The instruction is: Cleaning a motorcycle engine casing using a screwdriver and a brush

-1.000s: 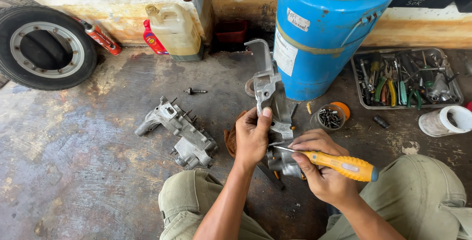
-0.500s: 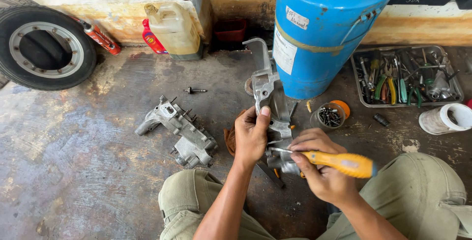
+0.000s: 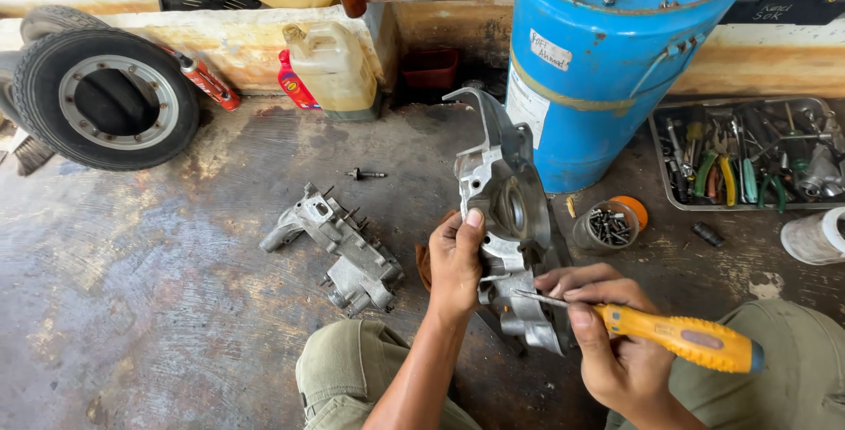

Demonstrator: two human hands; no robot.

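Two hands busy: left hand [image 3: 456,263] clamped on upright engine casing [image 3: 506,210], steadying it on floor [image 3: 132,307]; right hand [image 3: 607,342] closed round yellow screwdriver [image 3: 678,338], tip apparently against casing's lower part. Second casing [image 3: 339,249] lies left of left hand.

I see even, soft daylight and no hard shadows; only a faint shade lies under my left hand [image 3: 455,263] and right hand [image 3: 607,342]. Beyond them the blue drum [image 3: 607,60] shows a mild sheen. Focus is sharp at the grip, and straight lines bow slightly near the edges.
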